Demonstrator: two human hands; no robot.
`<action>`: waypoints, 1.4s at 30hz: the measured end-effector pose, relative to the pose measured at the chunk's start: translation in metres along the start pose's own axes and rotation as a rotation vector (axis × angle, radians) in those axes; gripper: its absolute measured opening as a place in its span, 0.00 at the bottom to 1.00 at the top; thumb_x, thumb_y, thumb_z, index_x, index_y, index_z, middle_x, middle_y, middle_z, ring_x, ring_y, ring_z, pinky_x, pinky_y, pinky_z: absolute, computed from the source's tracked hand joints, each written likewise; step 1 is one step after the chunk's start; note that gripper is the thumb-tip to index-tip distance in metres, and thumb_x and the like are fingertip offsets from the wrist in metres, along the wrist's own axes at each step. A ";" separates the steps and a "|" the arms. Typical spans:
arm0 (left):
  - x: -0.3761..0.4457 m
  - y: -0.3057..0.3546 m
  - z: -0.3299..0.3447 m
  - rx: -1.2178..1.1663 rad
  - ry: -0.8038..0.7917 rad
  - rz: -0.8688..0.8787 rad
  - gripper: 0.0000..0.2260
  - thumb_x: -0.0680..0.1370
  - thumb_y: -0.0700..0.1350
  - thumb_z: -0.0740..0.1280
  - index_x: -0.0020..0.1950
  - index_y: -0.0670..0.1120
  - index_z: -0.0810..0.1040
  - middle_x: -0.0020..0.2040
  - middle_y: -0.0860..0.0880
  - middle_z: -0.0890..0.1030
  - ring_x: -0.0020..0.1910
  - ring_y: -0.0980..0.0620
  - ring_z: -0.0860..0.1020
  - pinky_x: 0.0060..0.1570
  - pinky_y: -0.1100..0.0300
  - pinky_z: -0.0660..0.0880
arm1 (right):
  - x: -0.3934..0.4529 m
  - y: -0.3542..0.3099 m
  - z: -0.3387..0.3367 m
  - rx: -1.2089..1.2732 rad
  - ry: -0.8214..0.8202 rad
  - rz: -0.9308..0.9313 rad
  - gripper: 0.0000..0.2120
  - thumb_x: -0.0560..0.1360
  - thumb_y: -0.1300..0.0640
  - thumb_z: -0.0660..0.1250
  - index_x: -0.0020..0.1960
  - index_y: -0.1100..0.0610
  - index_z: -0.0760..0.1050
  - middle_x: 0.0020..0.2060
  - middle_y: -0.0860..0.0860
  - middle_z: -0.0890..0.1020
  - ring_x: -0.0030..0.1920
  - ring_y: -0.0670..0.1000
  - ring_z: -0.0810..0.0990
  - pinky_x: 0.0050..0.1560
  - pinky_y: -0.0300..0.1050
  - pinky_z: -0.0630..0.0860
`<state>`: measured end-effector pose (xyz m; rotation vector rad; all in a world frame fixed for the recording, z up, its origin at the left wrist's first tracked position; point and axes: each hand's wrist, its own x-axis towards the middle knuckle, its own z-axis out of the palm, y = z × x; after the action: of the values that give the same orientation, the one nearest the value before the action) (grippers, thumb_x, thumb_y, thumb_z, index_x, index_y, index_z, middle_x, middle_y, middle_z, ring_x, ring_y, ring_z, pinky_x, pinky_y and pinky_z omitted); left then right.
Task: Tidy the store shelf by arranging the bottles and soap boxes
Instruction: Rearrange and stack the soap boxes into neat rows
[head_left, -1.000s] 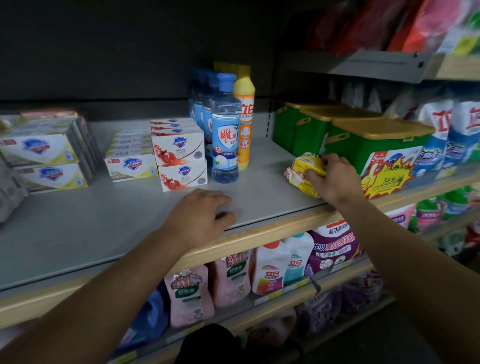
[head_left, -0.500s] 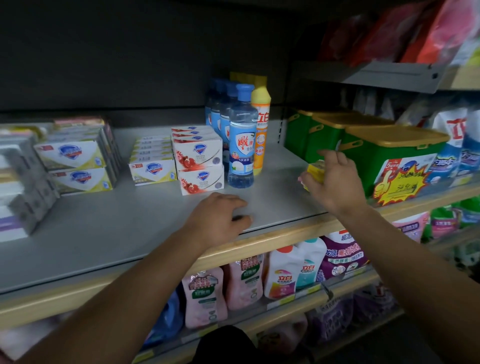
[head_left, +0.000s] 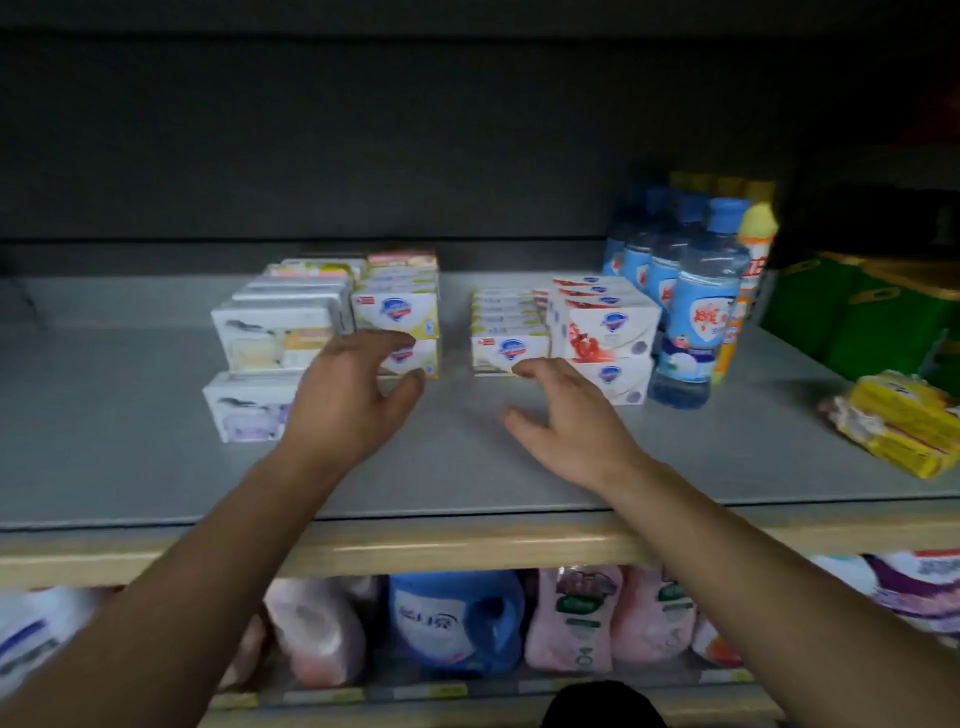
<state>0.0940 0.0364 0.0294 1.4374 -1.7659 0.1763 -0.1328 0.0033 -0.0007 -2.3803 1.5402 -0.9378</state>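
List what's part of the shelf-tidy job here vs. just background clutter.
Job:
- yellow-trim soap boxes
- red-print soap boxes
- low soap box row
- white soap boxes
- blue bottles
- yellow bottle
- left hand, right hand, both open, empty

Background:
- green tubs
- yellow packet
- refill pouches below

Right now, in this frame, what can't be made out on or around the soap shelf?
Head view only:
- Lower yellow soap box: front mostly hidden behind the left hand.
- Rear blue bottles: labels covered by the front blue bottle.
- Green tubs: cut off by the right edge, dark.
- Printing everywhere: motion blur, unreadable.
- Right hand: contact with the boxes unclear.
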 end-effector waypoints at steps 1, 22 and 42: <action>0.000 -0.014 -0.010 0.034 0.029 -0.002 0.16 0.72 0.48 0.67 0.56 0.43 0.83 0.54 0.44 0.84 0.54 0.44 0.79 0.55 0.58 0.71 | 0.007 -0.007 0.010 0.000 -0.014 -0.005 0.26 0.75 0.47 0.67 0.71 0.53 0.69 0.67 0.52 0.73 0.67 0.53 0.71 0.62 0.41 0.64; -0.015 -0.101 -0.009 0.136 0.114 -0.087 0.13 0.69 0.49 0.68 0.48 0.43 0.82 0.47 0.45 0.81 0.46 0.39 0.76 0.50 0.50 0.74 | 0.149 -0.061 0.068 -0.400 0.187 -0.093 0.30 0.74 0.49 0.71 0.73 0.56 0.67 0.69 0.51 0.68 0.66 0.57 0.67 0.63 0.53 0.70; -0.023 -0.052 -0.001 -0.003 0.026 0.146 0.20 0.75 0.53 0.63 0.62 0.44 0.78 0.55 0.45 0.82 0.54 0.42 0.77 0.54 0.52 0.74 | 0.006 -0.039 0.036 0.463 0.062 0.101 0.24 0.71 0.61 0.75 0.64 0.49 0.75 0.58 0.47 0.78 0.55 0.35 0.76 0.56 0.30 0.72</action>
<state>0.1393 0.0371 -0.0045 1.2987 -1.8489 0.2674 -0.0807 0.0089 -0.0094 -1.9502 1.2746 -1.2009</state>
